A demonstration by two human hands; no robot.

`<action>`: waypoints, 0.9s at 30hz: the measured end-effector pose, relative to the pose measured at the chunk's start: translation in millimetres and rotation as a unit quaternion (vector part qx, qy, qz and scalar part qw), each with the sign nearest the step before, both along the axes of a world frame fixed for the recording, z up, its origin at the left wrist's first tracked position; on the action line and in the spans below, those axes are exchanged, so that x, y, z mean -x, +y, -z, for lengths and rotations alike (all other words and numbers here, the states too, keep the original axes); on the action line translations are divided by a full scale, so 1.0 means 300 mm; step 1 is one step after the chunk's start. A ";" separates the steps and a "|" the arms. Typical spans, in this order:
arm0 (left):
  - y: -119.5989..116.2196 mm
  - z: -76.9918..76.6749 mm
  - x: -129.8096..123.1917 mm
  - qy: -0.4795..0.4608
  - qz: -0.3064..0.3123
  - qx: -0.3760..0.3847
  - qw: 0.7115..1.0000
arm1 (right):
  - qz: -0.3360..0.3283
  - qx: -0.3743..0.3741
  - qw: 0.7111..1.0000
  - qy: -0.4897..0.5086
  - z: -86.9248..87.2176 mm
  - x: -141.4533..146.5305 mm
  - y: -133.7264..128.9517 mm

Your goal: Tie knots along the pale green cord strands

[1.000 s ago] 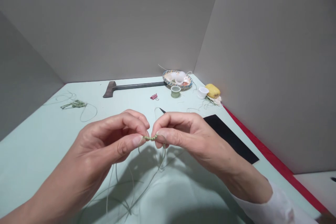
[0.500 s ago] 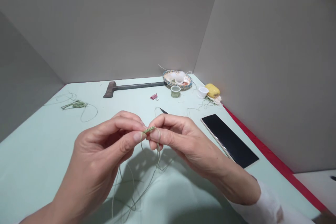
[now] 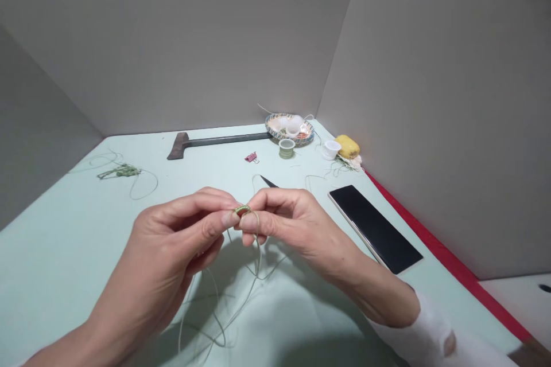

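Note:
A small green knotted cord piece is pinched between both hands above the table. My left hand is closed on its left end, thumb against fingertips. My right hand pinches the other end the same way. The piece now bows upward in a small arch. Thin pale green cords hang from it below the fingers and trail loosely toward the table's near side. Behind my right hand, the dark pointed tip of a tool shows; the rest of it is hidden.
On the pale table lie an axe-shaped hammer, a pink binder clip, a green cord spool, a woven basket with spools, a white spool, a yellow object, a black-screened phone and a green cord bundle.
The knotted piece has gone from nearly straight to bowed, with my fingertips closer together. My left hand has shifted slightly right. The view has moved a little.

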State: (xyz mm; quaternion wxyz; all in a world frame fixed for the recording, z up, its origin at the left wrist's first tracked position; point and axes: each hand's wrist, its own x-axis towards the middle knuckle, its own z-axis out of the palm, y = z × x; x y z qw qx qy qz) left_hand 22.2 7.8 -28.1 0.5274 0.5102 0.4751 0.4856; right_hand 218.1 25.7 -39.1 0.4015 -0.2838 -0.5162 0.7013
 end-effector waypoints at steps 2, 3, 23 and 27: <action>0.010 0.001 0.000 -0.001 0.021 0.027 0.999 | -0.008 -0.001 1.000 -0.005 0.002 -0.004 0.008; 0.014 0.003 0.000 0.006 0.027 0.036 0.999 | -0.012 0.001 1.000 -0.006 0.003 -0.006 0.012; 0.040 0.036 0.014 -0.021 0.090 0.103 0.990 | 0.063 -0.082 0.992 -0.070 0.038 -0.017 0.046; 0.041 0.046 0.009 -0.005 0.088 0.088 0.992 | 0.072 -0.163 0.977 -0.113 0.028 -0.040 0.060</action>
